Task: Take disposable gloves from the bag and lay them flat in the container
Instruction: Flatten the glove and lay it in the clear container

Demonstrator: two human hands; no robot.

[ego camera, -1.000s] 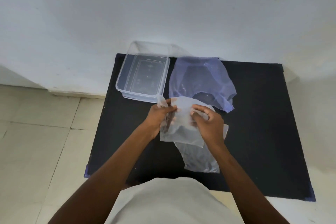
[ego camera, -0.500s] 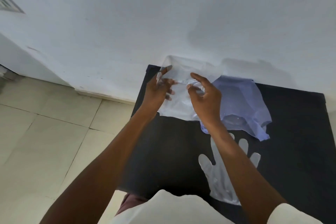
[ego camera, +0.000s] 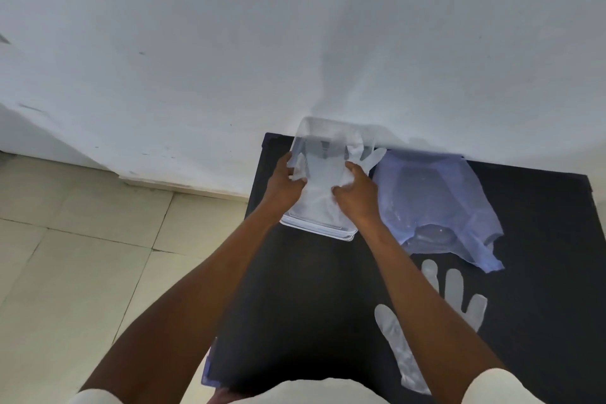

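A clear plastic container [ego camera: 319, 233] stands at the far left of the black table. A translucent disposable glove [ego camera: 323, 174] lies spread inside it, its fingers [ego camera: 373, 156] hanging over the right wall. My left hand [ego camera: 283, 185] pinches the glove's left edge. My right hand [ego camera: 355, 195] grips its right side. A pale blue plastic bag [ego camera: 433, 203] lies crumpled just right of the container. A second glove [ego camera: 455, 292] lies flat on the table near me, partly hidden by my right forearm.
The black table [ego camera: 541, 305] stands against a white wall [ego camera: 295, 43]. Beige floor tiles [ego camera: 82, 256] lie to the left. My white shirt shows at the bottom edge.
Both hands carried the glove from the table's middle to the container and lowered it inside. The second glove stayed on the table. The camera has swung left.
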